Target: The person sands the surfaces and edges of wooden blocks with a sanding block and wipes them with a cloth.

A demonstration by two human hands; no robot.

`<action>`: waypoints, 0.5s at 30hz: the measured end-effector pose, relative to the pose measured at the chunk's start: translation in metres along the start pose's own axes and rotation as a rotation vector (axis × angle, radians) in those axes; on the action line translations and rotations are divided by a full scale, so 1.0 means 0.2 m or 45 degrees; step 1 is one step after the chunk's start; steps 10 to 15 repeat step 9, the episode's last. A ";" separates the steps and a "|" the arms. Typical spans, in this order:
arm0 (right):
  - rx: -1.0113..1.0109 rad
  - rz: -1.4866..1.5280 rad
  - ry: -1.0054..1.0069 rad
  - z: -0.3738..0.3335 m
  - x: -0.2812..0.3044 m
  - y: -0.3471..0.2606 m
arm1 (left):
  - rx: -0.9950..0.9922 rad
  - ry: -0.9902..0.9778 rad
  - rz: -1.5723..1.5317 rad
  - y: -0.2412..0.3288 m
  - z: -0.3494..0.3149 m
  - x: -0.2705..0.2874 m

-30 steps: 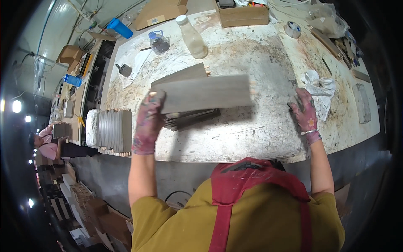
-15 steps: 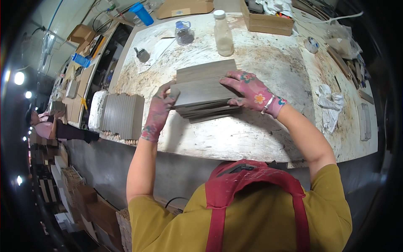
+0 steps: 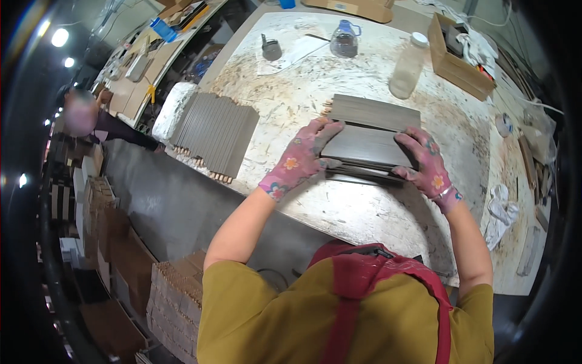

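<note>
A stack of thin grey-brown wood-grain boards (image 3: 362, 145) is held between my hands over the worktable (image 3: 285, 127). My left hand (image 3: 301, 153), in a pink flowered glove, closes on the stack's left end, thumb toward the near edge and fingers on top. At the other end my right hand (image 3: 428, 162), gloved alike, grips with fingers over the far corner and thumb at the near edge. Behind the held boards lie more boards of the same kind (image 3: 376, 111), with light wooden ends at their left. Further left, a row of similar boards (image 3: 215, 130) stands on edge against a white block (image 3: 174, 108).
Behind the boards are a clear bottle (image 3: 407, 70), a blue-lidded jug (image 3: 344, 41), a small dark cup (image 3: 271, 48) and a cardboard box (image 3: 459, 57). A white cloth (image 3: 501, 213) lies at right. A person (image 3: 85, 115) stands at far left. Stacked bundles (image 3: 173, 303) sit below the table's left.
My view has turned, so the table appears shifted right and down. The held boards now sit squarer, with their near edges more even, and my left hand reaches further over their top.
</note>
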State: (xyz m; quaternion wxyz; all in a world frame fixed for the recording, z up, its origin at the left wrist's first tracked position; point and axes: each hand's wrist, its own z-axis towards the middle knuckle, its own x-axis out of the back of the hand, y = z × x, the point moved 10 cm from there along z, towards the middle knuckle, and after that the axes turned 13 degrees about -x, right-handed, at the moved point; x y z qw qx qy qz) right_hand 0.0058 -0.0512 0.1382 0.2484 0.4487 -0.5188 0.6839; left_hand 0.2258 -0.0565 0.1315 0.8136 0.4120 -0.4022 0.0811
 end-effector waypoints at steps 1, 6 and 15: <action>-0.001 -0.023 0.031 -0.01 0.00 -0.01 | 0.008 0.005 -0.004 -0.01 -0.02 0.01; 0.064 -0.083 -0.010 0.00 -0.02 -0.03 | 0.102 0.091 0.075 -0.06 -0.07 0.07; 0.040 -0.144 -0.049 0.01 -0.05 -0.02 | 0.181 0.161 -0.306 -0.17 -0.13 -0.01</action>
